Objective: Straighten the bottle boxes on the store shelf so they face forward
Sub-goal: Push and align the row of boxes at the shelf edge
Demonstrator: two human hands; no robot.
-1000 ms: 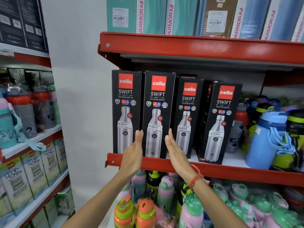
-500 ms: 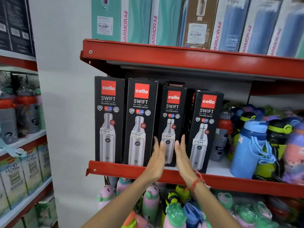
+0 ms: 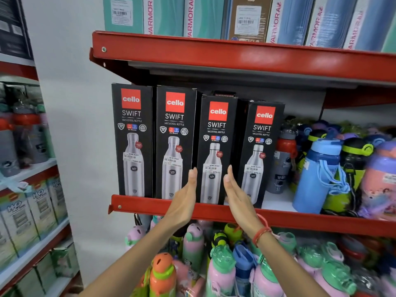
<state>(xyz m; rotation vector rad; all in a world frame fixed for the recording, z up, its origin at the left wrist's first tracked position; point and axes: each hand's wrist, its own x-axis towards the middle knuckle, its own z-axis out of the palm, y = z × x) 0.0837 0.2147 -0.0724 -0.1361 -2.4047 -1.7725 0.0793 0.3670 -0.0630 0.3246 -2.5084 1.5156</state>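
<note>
Visibly four bottle boxes (image 3: 216, 146), two open hands (image 3: 210, 196)

Hands (image 3: 209, 194) covering third box (image 3: 215, 151) lower edges; price labels (image 3: 132, 158) blurring; top-shelf boxes (image 3: 246, 16) running off upper edge.

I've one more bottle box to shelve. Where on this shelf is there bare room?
Only a white strip of shelf shows bare, between the rightmost black Cello box and the blue plastic bottle. Left of it the boxes stand packed; right of it, bottles crowd.
</note>
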